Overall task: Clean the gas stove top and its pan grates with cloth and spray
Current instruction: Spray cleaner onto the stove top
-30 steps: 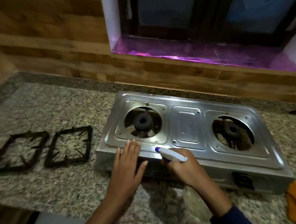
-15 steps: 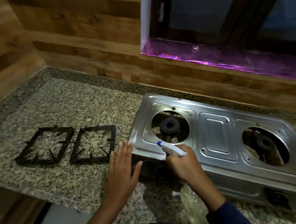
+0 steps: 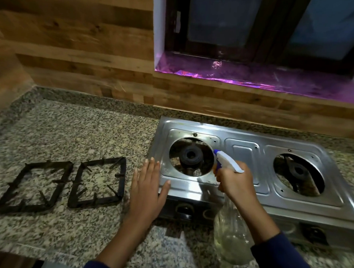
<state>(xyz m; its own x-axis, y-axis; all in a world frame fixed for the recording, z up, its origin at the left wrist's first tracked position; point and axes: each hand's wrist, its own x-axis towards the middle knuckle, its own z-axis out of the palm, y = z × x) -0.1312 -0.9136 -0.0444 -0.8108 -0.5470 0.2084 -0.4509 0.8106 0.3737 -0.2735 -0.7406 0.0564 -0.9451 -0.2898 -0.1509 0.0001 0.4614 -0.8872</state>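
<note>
Granite table (image 3: 69, 128): stove (image 3: 240, 198), two grates (image 3: 62, 185) aside. Our right hand (image 3: 234, 183) grips spray (image 3: 226, 161); left hand (image 3: 148, 185) spread flat. Spraying step; wiping next, we judge.

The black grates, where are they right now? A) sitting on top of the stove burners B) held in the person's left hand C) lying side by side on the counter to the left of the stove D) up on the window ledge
C: both grates lie flat on the counter, left of the stove, whose burner holes are bare, while the left hand rests open at the stove's edge.
</note>
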